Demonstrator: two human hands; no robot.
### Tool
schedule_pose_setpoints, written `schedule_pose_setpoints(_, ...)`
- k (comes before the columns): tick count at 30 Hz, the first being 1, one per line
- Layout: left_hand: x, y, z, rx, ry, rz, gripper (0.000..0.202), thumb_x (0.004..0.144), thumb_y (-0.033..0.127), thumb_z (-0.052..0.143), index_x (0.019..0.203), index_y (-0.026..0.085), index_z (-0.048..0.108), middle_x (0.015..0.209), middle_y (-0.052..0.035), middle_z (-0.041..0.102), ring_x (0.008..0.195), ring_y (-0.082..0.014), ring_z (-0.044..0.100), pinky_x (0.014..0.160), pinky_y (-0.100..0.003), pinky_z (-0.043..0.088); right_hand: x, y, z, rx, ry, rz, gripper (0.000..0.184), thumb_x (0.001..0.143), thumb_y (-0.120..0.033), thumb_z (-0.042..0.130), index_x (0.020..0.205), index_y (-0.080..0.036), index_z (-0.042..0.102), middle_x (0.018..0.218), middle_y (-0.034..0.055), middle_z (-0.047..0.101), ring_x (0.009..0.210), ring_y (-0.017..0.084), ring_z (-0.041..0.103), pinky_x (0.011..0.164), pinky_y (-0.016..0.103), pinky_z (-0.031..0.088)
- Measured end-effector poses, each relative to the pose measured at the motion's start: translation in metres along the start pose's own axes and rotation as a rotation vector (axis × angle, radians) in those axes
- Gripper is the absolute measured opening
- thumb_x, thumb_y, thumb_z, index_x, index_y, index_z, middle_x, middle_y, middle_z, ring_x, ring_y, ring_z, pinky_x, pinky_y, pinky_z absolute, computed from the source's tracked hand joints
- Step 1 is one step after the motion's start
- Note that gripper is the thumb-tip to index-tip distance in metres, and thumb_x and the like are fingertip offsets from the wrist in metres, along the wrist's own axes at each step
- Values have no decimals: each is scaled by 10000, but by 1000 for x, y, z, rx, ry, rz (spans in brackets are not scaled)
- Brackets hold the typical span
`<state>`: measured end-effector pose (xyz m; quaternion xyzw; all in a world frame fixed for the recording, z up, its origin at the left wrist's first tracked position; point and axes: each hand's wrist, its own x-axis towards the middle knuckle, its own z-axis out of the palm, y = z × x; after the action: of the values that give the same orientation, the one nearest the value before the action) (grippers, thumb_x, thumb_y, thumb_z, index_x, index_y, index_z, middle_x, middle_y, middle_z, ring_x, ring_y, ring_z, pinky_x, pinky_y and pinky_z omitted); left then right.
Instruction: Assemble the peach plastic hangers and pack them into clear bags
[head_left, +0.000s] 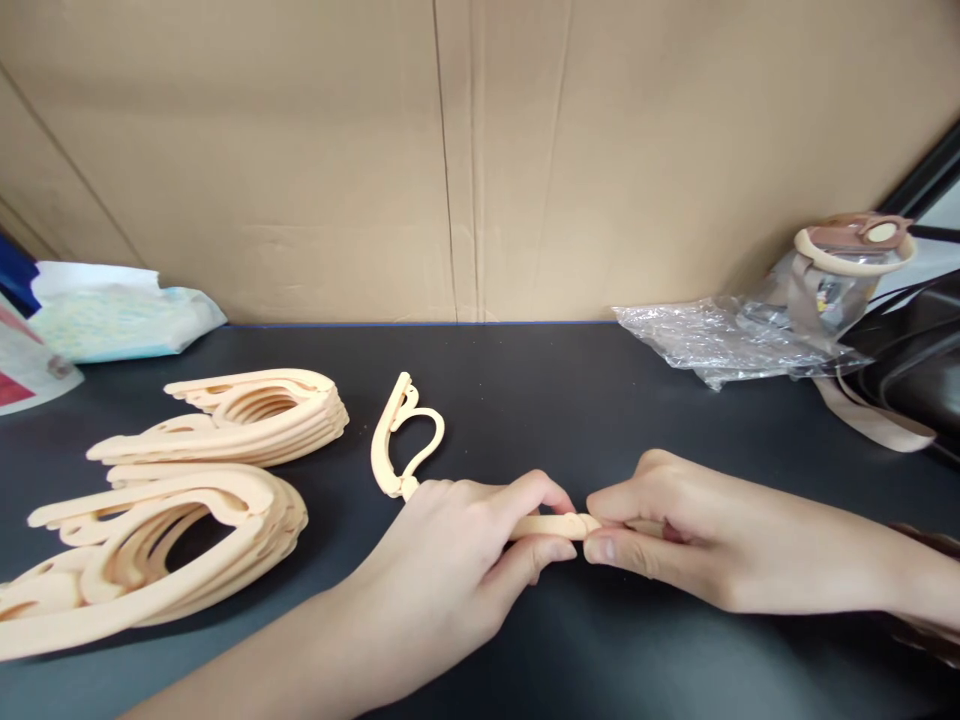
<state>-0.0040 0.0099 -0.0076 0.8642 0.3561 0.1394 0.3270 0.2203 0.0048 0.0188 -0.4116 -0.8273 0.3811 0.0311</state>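
Observation:
Both hands pinch a narrow beige plastic hanger part held low over the table. My left hand grips it from the left between thumb and fingers. From the right, my right hand closes thumb and forefinger on its other end. Only a short stretch with a rounded joint shows between the fingertips; the palms hide the remainder. Just beyond my left hand lies a loose curved hanger arm with a looped piece. To the left are two stacks of folded beige hangers, a farther stack and a nearer stack.
The table is black, backed by a cardboard wall. At back left sits a pale soft packet beside a white and red container. Crinkled clear plastic and a strapped drinking bottle stand at back right, near a black bag.

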Motion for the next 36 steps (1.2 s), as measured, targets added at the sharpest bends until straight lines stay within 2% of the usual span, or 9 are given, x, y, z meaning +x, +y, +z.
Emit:
schedule_pose_setpoints(5,2,1,2,-13,25,-8,117,974,224,472,974,265,581,721,85,650,634,-111,608,578,-209,369,-2,5,-6,90,-72,79,459,862,-474,661,656,-210,348,572,-87,260,493,77,219,418,244,167)
schedule_pose_setpoints(9,4,5,3,-54,103,-123,55,936,286,528,944,270,580,767,74,660,664,-138,605,590,-233,376,-3,5,-6,-249,158,-125,335,946,-403,578,702,-203,466,618,-71,448,529,78,369,506,230,264)
schedule_pose_setpoints(12,5,7,2,-124,126,-142,82,931,316,537,894,268,593,767,78,655,660,-132,594,587,-229,383,-4,6,0,-469,256,-208,260,988,-277,505,740,-201,502,684,-39,543,567,95,460,552,251,280)
schedule_pose_setpoints(18,7,6,3,-251,129,-64,110,961,250,500,878,247,571,776,68,660,645,-115,568,619,-217,422,-5,6,12,-755,436,-263,270,1019,-270,412,779,-201,513,623,-33,521,465,116,438,476,289,198)
schedule_pose_setpoints(22,6,5,7,-215,131,-42,124,984,253,473,895,245,560,797,53,667,676,-124,589,607,-218,412,-7,6,16,-872,460,-316,231,993,-167,430,773,-216,480,620,-41,519,451,127,446,467,297,189)
schedule_pose_setpoints(25,6,4,11,-214,138,-17,117,994,263,478,919,253,567,838,61,678,720,-119,619,626,-212,424,-10,5,19,-893,476,-310,244,975,-185,467,737,-229,436,572,-55,499,388,127,437,433,303,171)
schedule_pose_setpoints(30,8,-2,13,8,219,111,159,988,185,486,1099,262,569,1039,43,685,928,-135,645,820,-241,478,-10,2,12,-1012,575,-199,295,910,-165,536,652,-232,409,493,-52,477,321,136,449,403,297,185)
schedule_pose_setpoints(32,8,-4,13,184,279,164,272,984,152,469,1231,254,522,1183,9,664,1053,-178,626,922,-317,481,-10,4,4,-1106,618,-163,272,887,-177,571,651,-228,447,518,-26,517,384,176,511,449,308,266)
schedule_pose_setpoints(36,7,-5,14,444,339,207,380,979,123,421,1350,199,449,1341,-48,605,1146,-235,606,968,-427,511,-14,13,-11,-1231,615,-30,223,866,-190,619,656,-212,546,590,19,582,558,258,595,607,376,361)
